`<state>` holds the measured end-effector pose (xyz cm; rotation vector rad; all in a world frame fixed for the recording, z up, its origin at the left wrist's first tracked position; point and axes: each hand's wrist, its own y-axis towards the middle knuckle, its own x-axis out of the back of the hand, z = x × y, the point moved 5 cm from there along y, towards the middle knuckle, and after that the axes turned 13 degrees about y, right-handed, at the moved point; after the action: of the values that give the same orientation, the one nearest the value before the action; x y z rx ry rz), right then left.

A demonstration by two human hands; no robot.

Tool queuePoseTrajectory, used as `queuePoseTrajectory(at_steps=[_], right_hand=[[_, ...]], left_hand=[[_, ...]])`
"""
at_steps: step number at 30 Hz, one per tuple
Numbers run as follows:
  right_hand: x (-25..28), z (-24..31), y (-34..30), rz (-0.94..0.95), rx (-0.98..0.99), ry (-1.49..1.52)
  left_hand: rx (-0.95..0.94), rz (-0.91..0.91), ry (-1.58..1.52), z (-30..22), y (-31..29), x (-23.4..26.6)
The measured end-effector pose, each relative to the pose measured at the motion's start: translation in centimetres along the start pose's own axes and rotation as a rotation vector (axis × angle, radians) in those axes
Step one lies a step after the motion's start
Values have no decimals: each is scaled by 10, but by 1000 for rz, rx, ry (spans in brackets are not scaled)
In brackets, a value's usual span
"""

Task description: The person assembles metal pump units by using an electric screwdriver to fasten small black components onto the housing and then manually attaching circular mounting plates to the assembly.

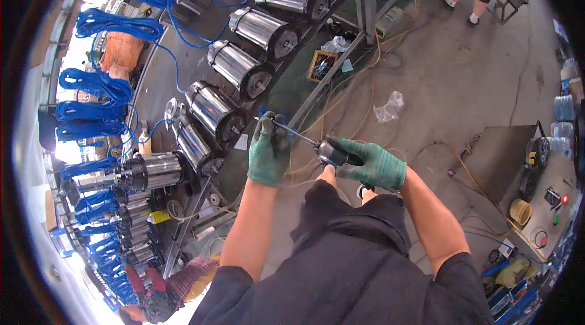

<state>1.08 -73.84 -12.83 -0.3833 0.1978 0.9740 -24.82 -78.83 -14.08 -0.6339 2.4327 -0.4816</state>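
Note:
My right hand point(379, 168), in a green glove with a dark palm side, is wrapped round a dark-bodied power screwdriver point(332, 155). Its long thin bit point(298, 134) points left and slightly away from me. At the bit's far end is my left hand point(268, 153), gloved the same way, with its fingers bent in around the tip. Whatever small piece may be between those fingers is hidden. Beyond the left hand, a shiny cylindrical motor point(213, 109) with a dark end cap lies on the workbench point(201, 57), its shaft end facing me.
Several like motors point(263, 31) lie in a row along the bench, with coiled blue cables point(119, 25) behind. Under the bench stands a yellow box point(321, 66). Hoses point(372, 90) and a clear plastic bag point(388, 107) lie on the floor. People are at far right and lower left.

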Motion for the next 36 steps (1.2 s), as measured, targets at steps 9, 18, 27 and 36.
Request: queuePoseTrajectory(at_steps=[9,18,27,36], right_hand=[[9,19,26,-19,-230,125],[4,-9,78,-94,-240,58],[-9,-50,146,-145,-96,108],[-19,-64,168,-138,-130,215]], left_hand=[[-16,106,229,-12,43,10],[108,54,163,-7,85,41],[153,-95,577,-26,124,63],[197,-119,735,-39,146,92]])
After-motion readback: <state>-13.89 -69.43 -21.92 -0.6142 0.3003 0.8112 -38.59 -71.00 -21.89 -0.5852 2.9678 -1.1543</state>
